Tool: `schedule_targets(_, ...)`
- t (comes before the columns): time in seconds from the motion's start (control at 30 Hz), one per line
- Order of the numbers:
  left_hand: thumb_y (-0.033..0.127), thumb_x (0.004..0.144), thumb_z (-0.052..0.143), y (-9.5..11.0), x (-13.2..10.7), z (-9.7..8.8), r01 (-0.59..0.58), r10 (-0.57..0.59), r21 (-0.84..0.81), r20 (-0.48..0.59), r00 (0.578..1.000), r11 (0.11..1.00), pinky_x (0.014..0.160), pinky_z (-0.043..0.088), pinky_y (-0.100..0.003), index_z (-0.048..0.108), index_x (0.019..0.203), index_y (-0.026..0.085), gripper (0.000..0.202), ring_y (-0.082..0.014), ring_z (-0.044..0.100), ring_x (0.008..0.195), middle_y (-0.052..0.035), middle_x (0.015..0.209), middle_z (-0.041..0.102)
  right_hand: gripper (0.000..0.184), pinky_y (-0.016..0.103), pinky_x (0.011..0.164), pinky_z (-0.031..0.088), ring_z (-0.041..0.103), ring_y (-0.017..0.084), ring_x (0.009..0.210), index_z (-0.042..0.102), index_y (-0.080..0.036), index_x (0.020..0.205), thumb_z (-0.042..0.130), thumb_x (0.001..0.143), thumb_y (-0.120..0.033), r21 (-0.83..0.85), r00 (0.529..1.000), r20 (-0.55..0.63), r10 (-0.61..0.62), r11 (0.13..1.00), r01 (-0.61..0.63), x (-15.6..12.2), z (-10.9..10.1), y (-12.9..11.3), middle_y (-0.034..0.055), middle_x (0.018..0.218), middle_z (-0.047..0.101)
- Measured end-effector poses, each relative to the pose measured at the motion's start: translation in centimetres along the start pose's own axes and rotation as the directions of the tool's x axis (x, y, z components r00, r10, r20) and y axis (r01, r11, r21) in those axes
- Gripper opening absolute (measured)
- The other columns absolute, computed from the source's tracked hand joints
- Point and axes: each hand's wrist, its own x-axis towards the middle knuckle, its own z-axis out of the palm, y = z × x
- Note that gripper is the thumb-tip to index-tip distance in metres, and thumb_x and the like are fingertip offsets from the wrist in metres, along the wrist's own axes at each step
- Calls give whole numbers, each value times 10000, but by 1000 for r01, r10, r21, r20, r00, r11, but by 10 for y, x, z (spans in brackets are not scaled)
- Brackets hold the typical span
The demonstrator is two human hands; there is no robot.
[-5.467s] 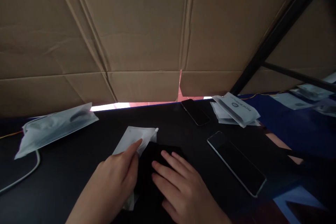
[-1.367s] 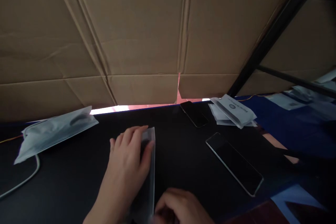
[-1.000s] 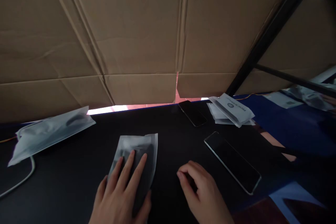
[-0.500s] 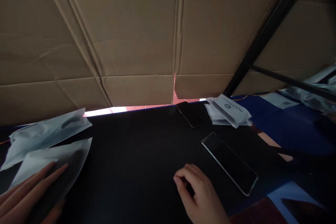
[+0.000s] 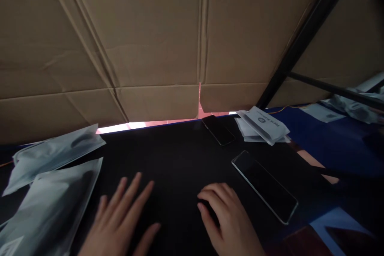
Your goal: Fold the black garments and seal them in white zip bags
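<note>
The near frosted bag (image 5: 52, 202) lay on the surface (image 5: 159, 152), just left of the left hand (image 5: 117, 216), whose fingers were spread wide; the right hand (image 5: 226, 216) curled its fingers loosely (a gap showed before the thumb), left of the near phone (image 5: 265, 188).

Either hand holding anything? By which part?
No hold visible: the left hand is spread, fingers apart, over the black tabletop; the right hand is loosely curled, with no object showing in it.
</note>
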Motion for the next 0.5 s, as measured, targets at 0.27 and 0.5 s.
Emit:
schedule_targets(0.27, 506, 1051, 446, 56, 15, 20, -121, 126, 225, -5, 992, 967, 936, 641, -745, 172, 1757, 194, 819, -485, 613, 1433, -191, 1656, 513, 584, 622, 1229, 507, 424, 371, 1603, 475, -220, 1673, 576, 1114, -353, -277, 987, 140, -73, 955, 110, -6, 10, 10, 62, 1741, 420)
schedule_targets(0.5, 477, 1039, 557, 23, 7, 12, -87, 86, 19, 35, 996, 996, 935, 657, -722, 201, 1745, 375, 797, -449, 626, 1424, -96, 1633, 586, 561, 626, 1229, 503, 413, 370, 1604, 503, -238, 1659, 575, 1117, -362, -256, 987, 156, -39, 963, 79, -3, 7, 8, 41, 1741, 403)
